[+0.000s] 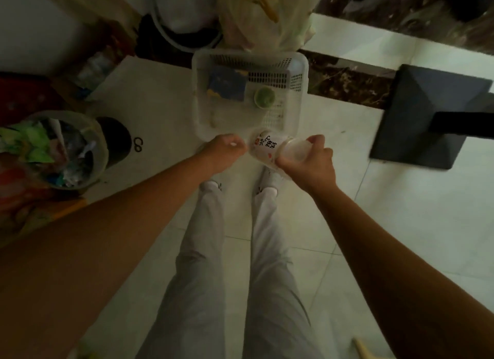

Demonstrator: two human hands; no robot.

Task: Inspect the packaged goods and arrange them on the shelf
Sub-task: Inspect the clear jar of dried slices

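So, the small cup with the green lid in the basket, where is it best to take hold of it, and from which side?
Probably from straight above, fingers around the rim of the green-lidded cup. It seems to stand upright in the white basket, lid up, with the blue packet close beside it, so the top is the open way in.

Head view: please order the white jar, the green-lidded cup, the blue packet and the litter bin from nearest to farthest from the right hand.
1. white jar, held by the right hand
2. green-lidded cup, right side of basket
3. blue packet, left side of basket
4. litter bin, far left
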